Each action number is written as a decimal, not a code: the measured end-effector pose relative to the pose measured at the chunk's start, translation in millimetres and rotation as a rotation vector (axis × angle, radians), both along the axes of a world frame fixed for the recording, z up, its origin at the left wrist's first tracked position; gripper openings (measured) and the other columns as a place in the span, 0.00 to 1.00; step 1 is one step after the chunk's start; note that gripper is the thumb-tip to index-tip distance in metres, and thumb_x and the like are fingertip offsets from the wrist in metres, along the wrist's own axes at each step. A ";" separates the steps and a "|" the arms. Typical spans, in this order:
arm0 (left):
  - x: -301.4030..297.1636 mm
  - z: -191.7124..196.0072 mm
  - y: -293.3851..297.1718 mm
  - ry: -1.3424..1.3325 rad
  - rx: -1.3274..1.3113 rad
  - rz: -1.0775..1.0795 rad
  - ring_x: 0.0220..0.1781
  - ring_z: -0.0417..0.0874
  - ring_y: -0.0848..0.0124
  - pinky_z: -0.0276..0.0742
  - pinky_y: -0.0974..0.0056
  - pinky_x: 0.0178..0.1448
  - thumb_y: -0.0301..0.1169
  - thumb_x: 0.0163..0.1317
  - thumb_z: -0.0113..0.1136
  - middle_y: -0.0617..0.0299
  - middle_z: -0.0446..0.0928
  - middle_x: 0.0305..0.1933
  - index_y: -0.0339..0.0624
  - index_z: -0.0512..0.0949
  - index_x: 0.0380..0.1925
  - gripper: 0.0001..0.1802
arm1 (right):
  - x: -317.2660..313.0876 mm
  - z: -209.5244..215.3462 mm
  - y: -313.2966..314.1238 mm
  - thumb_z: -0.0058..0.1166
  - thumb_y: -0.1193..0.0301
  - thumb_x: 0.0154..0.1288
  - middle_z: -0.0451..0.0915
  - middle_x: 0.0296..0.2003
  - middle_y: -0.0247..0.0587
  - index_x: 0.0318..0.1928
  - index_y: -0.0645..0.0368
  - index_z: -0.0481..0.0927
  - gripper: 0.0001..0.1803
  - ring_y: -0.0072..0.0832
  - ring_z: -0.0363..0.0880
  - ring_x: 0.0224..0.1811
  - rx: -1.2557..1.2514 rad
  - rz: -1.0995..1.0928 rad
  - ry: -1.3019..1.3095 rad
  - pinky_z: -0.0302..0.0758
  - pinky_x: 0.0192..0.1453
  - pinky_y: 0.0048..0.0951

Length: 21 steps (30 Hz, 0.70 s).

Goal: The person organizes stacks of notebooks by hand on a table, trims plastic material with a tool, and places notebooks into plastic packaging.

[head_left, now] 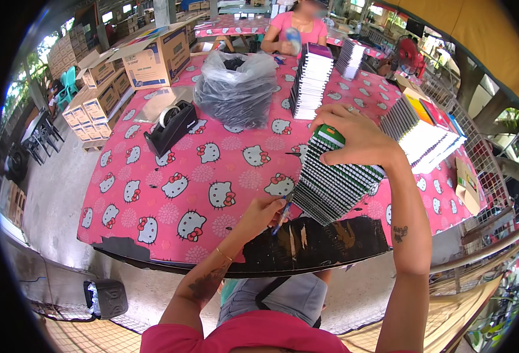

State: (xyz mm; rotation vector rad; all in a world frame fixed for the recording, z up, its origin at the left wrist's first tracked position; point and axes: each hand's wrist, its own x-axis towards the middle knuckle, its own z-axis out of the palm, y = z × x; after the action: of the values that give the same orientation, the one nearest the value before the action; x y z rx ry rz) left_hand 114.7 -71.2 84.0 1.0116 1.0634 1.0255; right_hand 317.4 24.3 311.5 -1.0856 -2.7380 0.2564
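Observed: the right hand (356, 138) rests with fingers curled over the top of a leaning stack of spiral-bound notebooks (336, 176), which stands near the table's front edge at about 4 o'clock from the tape dispenser (171, 126); the left hand (265, 213), fingers pinched shut on a small blue pen-like object (282, 216), meets the stack's lower corner at its 8 o'clock. Judged step: steadying and counting or marking the stack. The next move appears to need firm top pressure so the leaning stack does not slide toward the torn black table edge (318, 244).
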 end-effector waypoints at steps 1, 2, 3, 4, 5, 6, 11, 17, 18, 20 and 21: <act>-1.1 -1.5 1.7 0.060 0.037 -0.009 0.28 0.81 0.72 0.77 0.66 0.34 0.38 0.70 0.53 0.58 0.81 0.32 0.30 0.79 0.47 0.19 | -0.4 -0.1 -0.3 0.63 0.57 0.40 0.69 0.62 0.33 0.53 0.43 0.77 0.33 0.43 0.62 0.68 0.012 0.001 -0.003 0.59 0.69 0.52; -1.3 -2.6 0.3 0.264 0.214 0.025 0.28 0.81 0.72 0.77 0.66 0.34 0.37 0.70 0.53 0.58 0.80 0.31 0.30 0.79 0.47 0.19 | -1.1 0.3 -1.1 0.63 0.57 0.40 0.69 0.62 0.33 0.53 0.43 0.77 0.33 0.43 0.62 0.68 0.005 -0.001 -0.003 0.59 0.69 0.52; -0.1 3.8 -3.5 0.468 0.390 0.057 0.29 0.81 0.72 0.77 0.66 0.35 0.37 0.70 0.54 0.59 0.80 0.30 0.30 0.79 0.48 0.19 | -1.2 0.2 -1.5 0.63 0.57 0.40 0.68 0.62 0.33 0.53 0.43 0.77 0.33 0.43 0.62 0.68 -0.004 -0.006 -0.003 0.59 0.69 0.53; 1.0 6.9 -5.3 0.671 0.568 0.090 0.29 0.81 0.72 0.77 0.66 0.35 0.37 0.69 0.54 0.59 0.80 0.29 0.30 0.79 0.48 0.19 | -1.1 0.4 -1.5 0.63 0.57 0.40 0.68 0.63 0.33 0.53 0.43 0.77 0.33 0.43 0.62 0.69 -0.012 -0.012 -0.002 0.59 0.69 0.53; 1.7 4.8 -3.9 0.576 0.486 0.076 0.29 0.82 0.71 0.77 0.65 0.35 0.37 0.69 0.54 0.58 0.80 0.30 0.31 0.79 0.48 0.18 | -0.1 1.2 -1.2 0.63 0.57 0.40 0.68 0.63 0.33 0.53 0.43 0.77 0.33 0.43 0.62 0.69 -0.012 -0.016 -0.002 0.58 0.69 0.53; 1.1 0.3 -3.9 0.483 0.400 0.069 0.30 0.82 0.70 0.77 0.64 0.35 0.37 0.69 0.53 0.58 0.80 0.32 0.31 0.79 0.47 0.18 | -0.4 1.8 -1.6 0.63 0.57 0.40 0.68 0.63 0.33 0.53 0.43 0.77 0.33 0.43 0.62 0.69 -0.013 -0.015 0.000 0.58 0.69 0.53; -1.1 -21.2 -3.5 -0.056 -0.016 0.032 0.34 0.84 0.62 0.80 0.59 0.38 0.37 0.69 0.51 0.52 0.80 0.39 0.32 0.76 0.48 0.18 | -1.8 1.4 -1.9 0.64 0.59 0.41 0.68 0.63 0.35 0.52 0.45 0.76 0.31 0.42 0.62 0.68 -0.002 -0.002 -0.009 0.60 0.69 0.49; 0.1 -24.5 -11.3 -0.384 -0.190 -0.019 0.42 0.87 0.57 0.84 0.56 0.43 0.42 0.68 0.51 0.50 0.80 0.41 0.33 0.73 0.47 0.21 | -3.0 5.8 -4.6 0.66 0.62 0.43 0.67 0.65 0.38 0.51 0.47 0.76 0.30 0.42 0.61 0.69 -0.042 -0.012 -0.021 0.60 0.70 0.43; 1.4 -25.6 -10.7 -0.377 -0.189 -0.020 0.42 0.87 0.57 0.84 0.56 0.43 0.42 0.69 0.51 0.49 0.80 0.41 0.32 0.73 0.47 0.21 | -3.5 6.5 -5.0 0.66 0.62 0.43 0.67 0.65 0.38 0.51 0.47 0.76 0.30 0.42 0.61 0.69 -0.039 -0.011 -0.023 0.60 0.70 0.43; 3.1 -27.5 -9.7 -0.371 -0.190 -0.012 0.41 0.87 0.57 0.84 0.56 0.43 0.42 0.69 0.50 0.49 0.80 0.41 0.31 0.73 0.47 0.21 | -4.2 7.1 -6.0 0.66 0.62 0.43 0.67 0.64 0.39 0.51 0.47 0.76 0.30 0.42 0.61 0.69 -0.034 -0.012 -0.027 0.61 0.70 0.42; 4.3 -28.1 -8.4 -0.372 -0.190 -0.005 0.41 0.87 0.57 0.84 0.56 0.42 0.42 0.69 0.50 0.49 0.80 0.41 0.31 0.73 0.47 0.22 | -3.8 7.3 -6.6 0.66 0.61 0.43 0.67 0.64 0.39 0.51 0.47 0.76 0.30 0.42 0.61 0.69 -0.031 -0.016 -0.028 0.61 0.70 0.43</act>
State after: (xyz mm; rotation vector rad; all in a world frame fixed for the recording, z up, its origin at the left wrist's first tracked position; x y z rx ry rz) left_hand 119.0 -79.5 55.8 0.6379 0.8310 1.0381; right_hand 313.6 17.8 318.8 -1.1276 -2.7577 0.2835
